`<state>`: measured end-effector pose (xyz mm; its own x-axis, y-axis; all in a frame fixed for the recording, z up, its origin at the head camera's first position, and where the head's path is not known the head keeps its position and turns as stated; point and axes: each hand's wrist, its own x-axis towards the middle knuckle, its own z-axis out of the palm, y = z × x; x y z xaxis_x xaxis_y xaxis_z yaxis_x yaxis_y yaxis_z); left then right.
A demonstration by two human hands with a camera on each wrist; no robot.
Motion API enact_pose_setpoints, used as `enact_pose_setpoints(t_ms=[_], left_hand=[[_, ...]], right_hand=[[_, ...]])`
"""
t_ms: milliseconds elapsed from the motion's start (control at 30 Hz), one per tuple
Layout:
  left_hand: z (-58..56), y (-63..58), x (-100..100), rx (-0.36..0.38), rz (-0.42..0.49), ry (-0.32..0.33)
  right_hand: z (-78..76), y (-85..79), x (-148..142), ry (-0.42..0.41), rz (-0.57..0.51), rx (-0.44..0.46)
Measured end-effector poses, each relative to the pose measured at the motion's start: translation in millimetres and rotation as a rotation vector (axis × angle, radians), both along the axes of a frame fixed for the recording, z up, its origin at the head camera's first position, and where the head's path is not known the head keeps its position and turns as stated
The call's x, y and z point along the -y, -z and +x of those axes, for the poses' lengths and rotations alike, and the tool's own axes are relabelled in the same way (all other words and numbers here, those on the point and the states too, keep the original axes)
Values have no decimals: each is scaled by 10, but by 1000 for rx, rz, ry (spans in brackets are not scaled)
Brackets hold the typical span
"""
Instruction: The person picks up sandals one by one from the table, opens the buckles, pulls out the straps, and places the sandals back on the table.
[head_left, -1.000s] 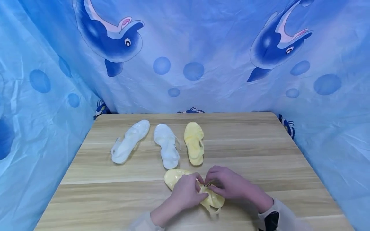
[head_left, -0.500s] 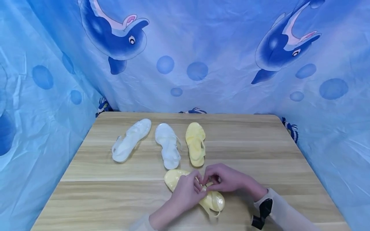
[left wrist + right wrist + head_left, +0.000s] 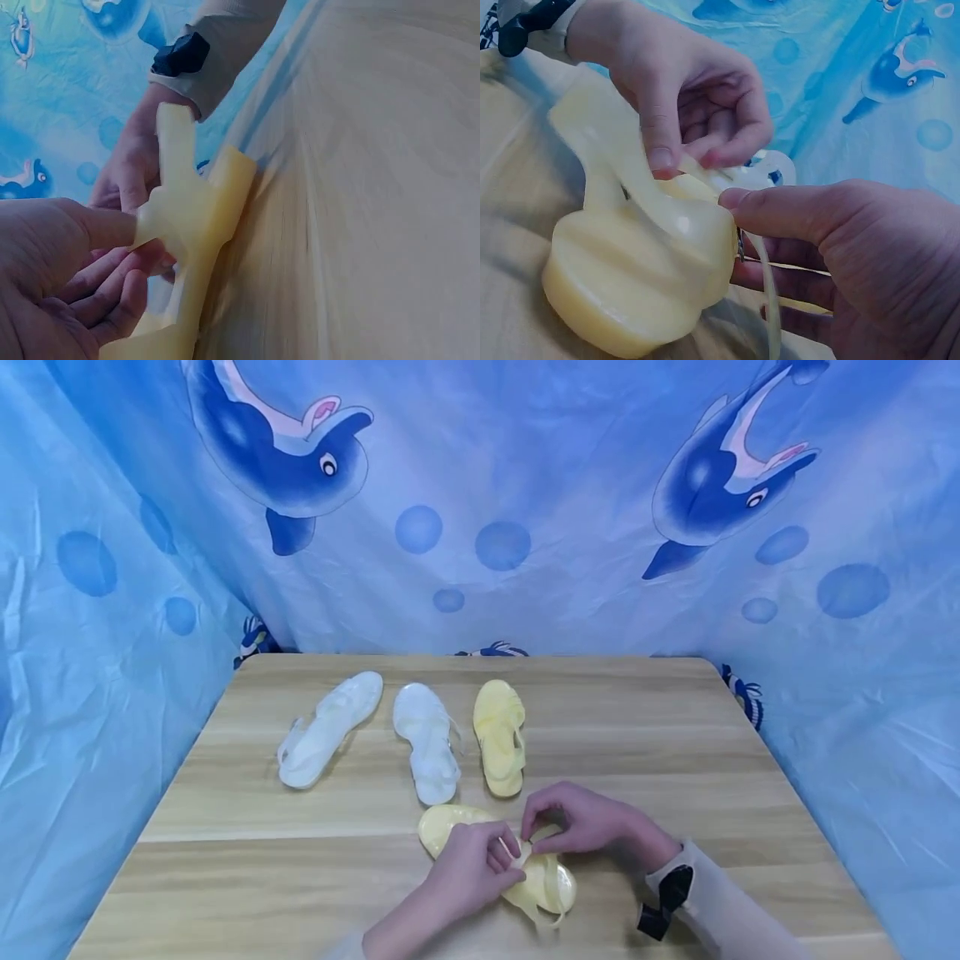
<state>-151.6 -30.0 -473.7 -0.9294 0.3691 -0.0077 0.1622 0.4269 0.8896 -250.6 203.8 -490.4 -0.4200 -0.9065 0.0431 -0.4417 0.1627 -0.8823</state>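
Observation:
A glossy yellow sandal lies slantwise on the table, beneath both hands. My left hand pinches its thin strap between thumb and forefinger, seen at the top of the right wrist view. From the other side, my right hand pinches the strap close to a small metal buckle, its thumb on the sandal's edge. The strap's loose length hangs past the right fingers. In the left wrist view the heel part is partly hidden by a strap. Whether the buckle is fastened cannot be seen.
Behind the hands another yellow sandal lies on the wooden table. Two white sandals, one upright-pointing and one slanted, lie left of it. A blue dolphin-print curtain surrounds the table's back and sides.
The right hand has lifted slightly and its fingers have shifted at the strap near the buckle. The left hand stays at the same sandal. The head view has shifted a little.

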Motion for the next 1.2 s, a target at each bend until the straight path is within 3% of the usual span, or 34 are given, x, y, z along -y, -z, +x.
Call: enact_pose_setpoints(t_ms=[100,233,367,567,667,967,1200], left_hand=[[-11,0,28,20,-53,10],[-148,-15,-1,-70,-168,8],[-249,-47,-44,-120,-243,18],[-244,-76,47,-27,-195,39],[-246,-87,94,23,-167,55],[-443,-45,55,74,-159,112],[-426,-98,115,94,-209,143]], right_hand=[[36,37,27,3,-13,-18],[78,42,40,79,-4,-91],[110,30,8,130,3,-74],[83,52,-6,114,-15,-24],[72,51,0,107,-16,-39],[96,81,-20,135,-25,-37],[71,109,-25,119,-61,-59]])
